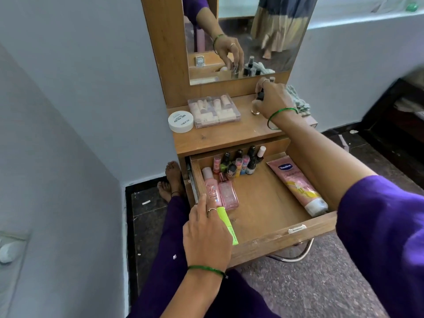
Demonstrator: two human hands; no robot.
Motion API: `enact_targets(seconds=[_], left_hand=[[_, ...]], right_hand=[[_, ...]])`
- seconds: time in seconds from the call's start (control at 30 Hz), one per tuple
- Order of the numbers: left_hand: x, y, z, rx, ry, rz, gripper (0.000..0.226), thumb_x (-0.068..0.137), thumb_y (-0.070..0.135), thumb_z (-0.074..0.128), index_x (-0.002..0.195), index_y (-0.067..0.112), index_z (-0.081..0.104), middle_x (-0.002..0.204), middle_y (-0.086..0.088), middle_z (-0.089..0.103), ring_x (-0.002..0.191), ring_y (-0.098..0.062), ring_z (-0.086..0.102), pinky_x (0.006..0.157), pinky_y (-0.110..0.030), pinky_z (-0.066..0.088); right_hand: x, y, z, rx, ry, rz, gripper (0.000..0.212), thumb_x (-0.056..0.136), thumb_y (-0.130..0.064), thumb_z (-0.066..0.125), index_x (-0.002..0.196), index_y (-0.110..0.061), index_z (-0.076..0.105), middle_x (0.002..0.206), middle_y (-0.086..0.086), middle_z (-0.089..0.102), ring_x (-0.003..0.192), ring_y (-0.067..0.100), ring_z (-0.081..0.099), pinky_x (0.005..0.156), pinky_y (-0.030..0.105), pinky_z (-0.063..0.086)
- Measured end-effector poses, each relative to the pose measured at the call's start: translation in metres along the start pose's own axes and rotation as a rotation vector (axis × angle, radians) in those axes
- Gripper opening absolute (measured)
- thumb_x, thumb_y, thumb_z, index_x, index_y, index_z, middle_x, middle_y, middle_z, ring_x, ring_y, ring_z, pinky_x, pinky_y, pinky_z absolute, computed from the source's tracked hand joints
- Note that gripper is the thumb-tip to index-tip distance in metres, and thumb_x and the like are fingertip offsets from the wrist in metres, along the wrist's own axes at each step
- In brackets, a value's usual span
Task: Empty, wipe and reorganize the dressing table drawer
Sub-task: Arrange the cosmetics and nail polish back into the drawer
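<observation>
While "Vaseline" tube [298, 187] lies in drawer [275, 237], tub [180, 121] reads "NAIL POLISH".

From my remote feed, pale lavender-grey walls [75, 72] enclose a corner where a wood-grain dressing unit stands, its mirror [247, 35] framed in the same wood [160, 42]. I see a dark speckled stone floor [321, 283] edged by a black skirting band [142, 183]. At left, a white wall fitting [9, 249] sits blurred. To the right, a pale ledge [367, 19] runs along the wall above dark wooden furniture [403, 115]. A chrome tube frame [296, 255] curves beneath the unit. Soft, even daylight fills the room.
</observation>
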State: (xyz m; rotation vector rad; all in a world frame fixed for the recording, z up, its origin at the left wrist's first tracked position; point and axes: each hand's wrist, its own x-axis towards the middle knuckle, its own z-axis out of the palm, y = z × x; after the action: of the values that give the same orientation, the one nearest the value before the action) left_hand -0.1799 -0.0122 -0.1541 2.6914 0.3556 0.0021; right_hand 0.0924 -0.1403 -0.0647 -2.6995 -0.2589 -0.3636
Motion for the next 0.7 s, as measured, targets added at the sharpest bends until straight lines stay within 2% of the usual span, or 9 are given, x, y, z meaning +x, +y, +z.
enact_targets(seconds=[0.1,0.27,0.37,0.43,0.63,0.7], left_hand=[[0.001,-0.001,0.002,0.000,0.026,0.010,0.047,0.094,0.019,0.040,0.141,0.013,0.037,0.149,-0.003,0.034,0.135,-0.022,0.035,0.098,-0.040,0.041],[0.002,-0.003,0.007,-0.013,0.007,0.015,0.047,0.094,0.020,0.038,0.141,0.014,0.039,0.151,0.001,0.031,0.137,-0.021,0.030,0.100,-0.041,0.040],[0.002,-0.005,0.008,-0.003,0.005,0.022,0.046,0.092,0.020,0.039,0.138,0.015,0.044,0.149,0.001,0.034,0.136,-0.022,0.033,0.096,-0.043,0.043],[0.002,-0.005,0.008,-0.011,-0.008,0.022,0.047,0.092,0.021,0.038,0.138,0.016,0.043,0.150,0.002,0.032,0.137,-0.022,0.031,0.097,-0.043,0.042],[0.004,-0.005,0.011,-0.015,0.003,0.037,0.043,0.094,0.018,0.035,0.136,0.015,0.046,0.149,0.001,0.034,0.135,-0.023,0.034,0.094,-0.044,0.044],[0.004,-0.005,0.011,-0.003,0.007,0.038,0.045,0.092,0.022,0.033,0.134,0.015,0.048,0.148,0.000,0.036,0.133,-0.024,0.037,0.092,-0.043,0.045]], right_hand=[[0.001,0.007,0.005,0.042,0.033,-0.031,0.023,0.078,-0.008,0.059,0.101,-0.007,0.055,0.097,0.015,0.062,0.086,0.026,0.052,0.069,0.027,0.036],[-0.022,0.020,-0.009,0.258,0.140,-0.051,0.025,0.074,-0.013,0.066,0.097,-0.009,0.057,0.086,0.003,0.061,0.079,0.021,0.056,0.077,0.034,0.049],[-0.058,0.027,-0.026,0.349,0.113,-0.035,0.026,0.076,-0.017,0.072,0.097,-0.010,0.058,0.085,0.003,0.063,0.071,0.015,0.061,0.065,0.011,0.049],[-0.086,0.032,-0.034,0.359,0.085,-0.019,0.025,0.078,-0.020,0.073,0.097,-0.011,0.059,0.084,0.002,0.065,0.069,0.011,0.062,0.063,0.005,0.047],[-0.142,0.062,-0.015,0.308,-0.060,0.096,0.025,0.073,-0.018,0.077,0.092,-0.015,0.062,0.078,0.003,0.067,0.070,0.020,0.066,0.070,0.010,0.045],[-0.150,0.068,-0.005,0.285,-0.130,0.104,0.027,0.071,-0.021,0.079,0.092,-0.019,0.062,0.081,-0.001,0.066,0.071,0.016,0.066,0.072,0.017,0.051]])
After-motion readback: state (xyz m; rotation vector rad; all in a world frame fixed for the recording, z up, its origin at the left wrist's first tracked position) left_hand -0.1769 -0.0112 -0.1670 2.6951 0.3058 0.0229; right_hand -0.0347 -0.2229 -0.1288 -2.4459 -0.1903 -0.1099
